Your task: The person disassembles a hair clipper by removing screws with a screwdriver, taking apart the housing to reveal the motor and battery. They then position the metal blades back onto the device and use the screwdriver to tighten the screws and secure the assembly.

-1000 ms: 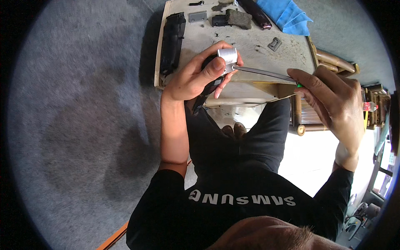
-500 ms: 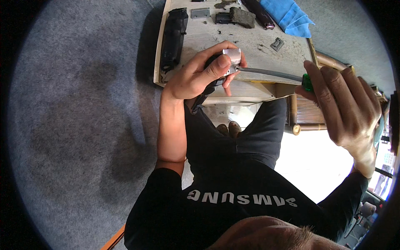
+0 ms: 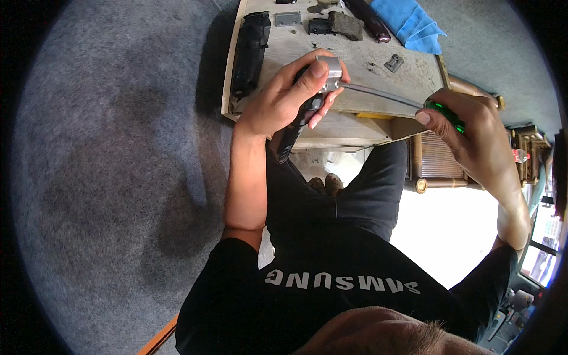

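My left hand (image 3: 269,109) is closed around a black hair clipper (image 3: 289,142), its body slanting down toward my lap. The clipper's silver metal blade head (image 3: 330,70) is uppermost, with my left thumb pressed against it. On the right, my right hand (image 3: 476,121) grips the green handle of a screwdriver (image 3: 387,95). The screwdriver's long metal shaft runs leftward, and its tip meets the blade head beside a screw. Whether the tip sits in the screw's slot is too small to tell.
On the hair-strewn wooden table (image 3: 349,56) lie a black casing (image 3: 251,56), a grey metal plate (image 3: 288,19), a grey spongy block (image 3: 347,26) beside a small black part, a small grey frame (image 3: 394,63), a dark maroon clipper-like body (image 3: 370,22) and a blue cloth (image 3: 408,25). Bamboo furniture (image 3: 441,155) stands right.
My right fingers, stretched out over the screwdriver handle before, are now curled around it. My left hand has raised and turned the clipper slightly, and the screwdriver slants more.
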`<state>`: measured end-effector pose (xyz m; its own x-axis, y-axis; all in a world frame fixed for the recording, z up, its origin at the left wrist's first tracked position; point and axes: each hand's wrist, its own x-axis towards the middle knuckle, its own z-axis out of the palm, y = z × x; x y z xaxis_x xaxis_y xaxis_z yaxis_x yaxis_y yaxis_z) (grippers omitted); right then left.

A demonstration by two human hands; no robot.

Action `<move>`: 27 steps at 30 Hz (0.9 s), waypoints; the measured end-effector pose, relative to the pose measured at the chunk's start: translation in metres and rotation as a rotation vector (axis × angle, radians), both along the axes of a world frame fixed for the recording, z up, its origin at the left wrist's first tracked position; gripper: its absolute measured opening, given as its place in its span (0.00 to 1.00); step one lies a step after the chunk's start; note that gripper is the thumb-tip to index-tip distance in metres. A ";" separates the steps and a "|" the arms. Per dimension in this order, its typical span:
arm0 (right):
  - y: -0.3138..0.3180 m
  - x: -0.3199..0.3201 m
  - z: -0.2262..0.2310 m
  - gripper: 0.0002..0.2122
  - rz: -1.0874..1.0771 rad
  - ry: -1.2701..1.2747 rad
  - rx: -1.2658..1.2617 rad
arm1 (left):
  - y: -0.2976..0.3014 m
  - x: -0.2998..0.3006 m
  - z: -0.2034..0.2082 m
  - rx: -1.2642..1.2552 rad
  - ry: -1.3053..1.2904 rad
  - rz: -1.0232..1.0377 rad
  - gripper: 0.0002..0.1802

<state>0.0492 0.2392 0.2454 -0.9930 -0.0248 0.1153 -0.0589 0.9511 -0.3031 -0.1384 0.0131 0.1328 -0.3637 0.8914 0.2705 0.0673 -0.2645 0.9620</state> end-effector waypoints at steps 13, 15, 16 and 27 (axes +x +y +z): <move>-0.001 -0.001 -0.008 0.13 0.107 0.268 0.105 | 0.001 0.003 0.000 0.011 -0.177 0.072 0.27; 0.000 -0.002 -0.006 0.13 0.087 0.258 0.090 | 0.001 0.003 0.003 -0.038 -0.074 0.077 0.37; 0.000 -0.003 -0.006 0.13 0.065 0.248 0.077 | 0.001 0.004 0.004 -0.038 -0.074 0.080 0.37; 0.000 -0.001 0.002 0.17 0.192 0.436 0.472 | 0.000 0.003 0.000 0.030 -0.187 0.058 0.27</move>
